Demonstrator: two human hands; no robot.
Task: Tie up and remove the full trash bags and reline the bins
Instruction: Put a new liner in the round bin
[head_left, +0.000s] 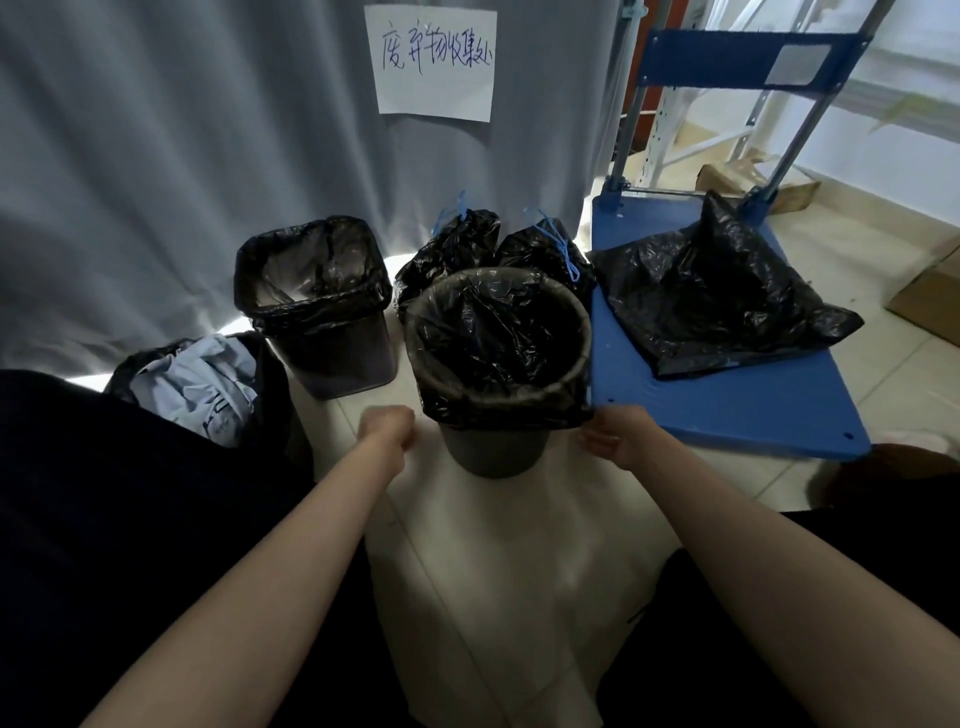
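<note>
Behind everything, a grey pleated curtain (182, 130), soft and hanging to the floor, with a handwritten paper sign (434, 62) fixed to it, likely marking the waste spot. Right of the round bin (498, 364), a blue platform cart (753, 405), hard smooth plastic, carrying a crumpled spare black bag (717, 301), probably kept handy for relining. Left of and behind the round bin, a square bin (317, 306), already relined, thin glossy film folded over its rim. Directly behind the round bin, two tied full bags (493, 249), wrinkled black plastic cinched with blue drawstrings, set aside for removal. Left of the round bin and nearer, an open full bag (192, 379) stuffed with pale paper, seemingly not yet tied. Centre: the round bin itself, grey and tapered, fresh liner sagging inside, edge pulled down over the rim. Left hand (387, 428) beside the liner's lower edge, fingers curled, whether pinching film impossible to tell. Right hand (610, 439) at the opposite edge, fingers hidden below, grip unclear; apparently smoothing the liner down.
</note>
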